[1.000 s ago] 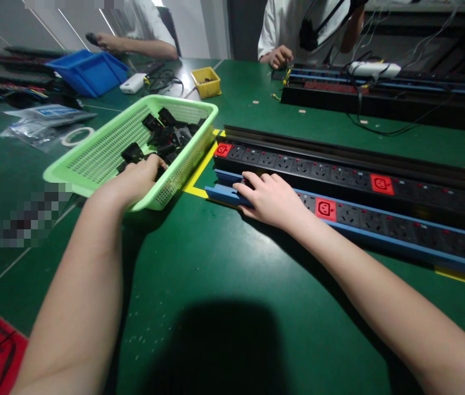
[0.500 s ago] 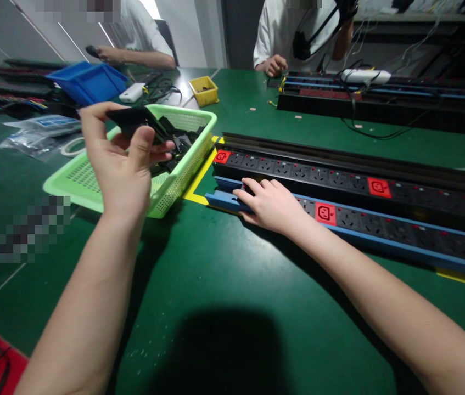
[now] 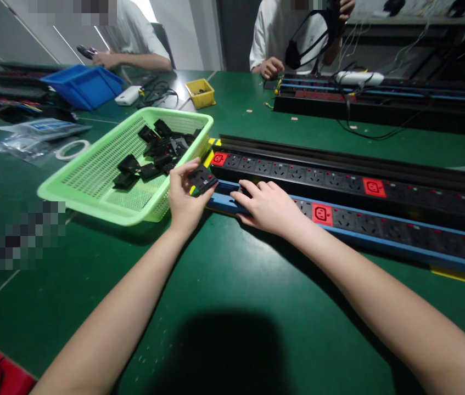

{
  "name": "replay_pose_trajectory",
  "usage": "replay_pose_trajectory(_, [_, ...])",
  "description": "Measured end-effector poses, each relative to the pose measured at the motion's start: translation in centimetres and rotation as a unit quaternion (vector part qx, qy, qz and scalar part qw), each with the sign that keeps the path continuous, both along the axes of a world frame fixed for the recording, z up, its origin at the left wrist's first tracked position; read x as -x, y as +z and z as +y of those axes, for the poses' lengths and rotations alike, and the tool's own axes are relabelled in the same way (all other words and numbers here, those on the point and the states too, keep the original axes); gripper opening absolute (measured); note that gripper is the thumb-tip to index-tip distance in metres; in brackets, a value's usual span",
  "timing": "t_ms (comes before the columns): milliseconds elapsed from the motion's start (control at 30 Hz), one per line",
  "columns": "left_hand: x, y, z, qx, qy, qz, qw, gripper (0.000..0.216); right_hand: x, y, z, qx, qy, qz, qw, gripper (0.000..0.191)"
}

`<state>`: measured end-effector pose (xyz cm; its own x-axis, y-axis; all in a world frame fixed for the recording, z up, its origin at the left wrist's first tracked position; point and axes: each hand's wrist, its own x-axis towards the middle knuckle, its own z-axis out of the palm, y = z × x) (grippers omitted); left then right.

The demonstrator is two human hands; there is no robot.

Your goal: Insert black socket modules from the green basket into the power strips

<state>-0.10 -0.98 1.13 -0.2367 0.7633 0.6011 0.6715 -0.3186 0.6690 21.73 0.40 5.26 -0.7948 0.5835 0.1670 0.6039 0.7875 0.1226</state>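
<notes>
My left hand [image 3: 186, 200] pinches a black socket module [image 3: 202, 179] with its face turned upward. It is between the basket and the open end of a blue-railed power strip [image 3: 345, 235]. Over that strip lies my right hand [image 3: 269, 206], fingers bent onto its black sockets near the left end and thumb at the near rail. My palm hides the sockets beneath it. Several loose black socket modules [image 3: 162, 148] lie in a light green basket [image 3: 133, 216] to the left. Behind the blue strip runs a black power strip [image 3: 298, 174] with red sockets.
Across the table sit two people, with more power strips [image 3: 380, 109] and cables before one of them. A blue bin [image 3: 84, 88], a small yellow bin [image 3: 200, 94], a tape roll [image 3: 72, 150] and plastic bags [image 3: 38, 134] stand or lie at the back left.
My left hand has moved right and down from above the basket to the blue strip's left end, bringing the socket module along. My right hand stays on the strip.
</notes>
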Motion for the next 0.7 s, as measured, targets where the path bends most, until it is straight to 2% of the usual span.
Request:
replay_pose_trajectory(100, [0.2, -0.5, 0.3, 0.02, -0.023, -0.006, 1.0, 0.065, 0.0, 0.0, 0.0, 0.001, -0.001, 0.0, 1.0, 0.043])
replay_pose_trajectory(267, [0.6, -1.1, 0.8, 0.026, -0.086, -0.065, 0.994, 0.058, 0.0, 0.0, 0.0, -0.002, -0.002, -0.001, 1.0, 0.043])
replay_pose_trajectory(533, [1.2, -0.7, 0.9, 0.054, -0.048, -0.076, 0.995, 0.039, 0.0, -0.1, 0.0, -0.006, 0.0, 0.002, 1.0, 0.043])
replay_pose_trajectory(633, [1.5, -1.1, 1.0, 0.033, -0.031, -0.075, 0.996, 0.027, 0.0, -0.2, 0.0, -0.01, 0.001, 0.005, 1.0, 0.044])
replay_pose_trajectory(700, [1.8, -1.7, 1.1, 0.028, -0.023, -0.089, 0.995, 0.027, 0.0, -0.2, 0.0, -0.011, 0.001, 0.005, 1.0, 0.044])
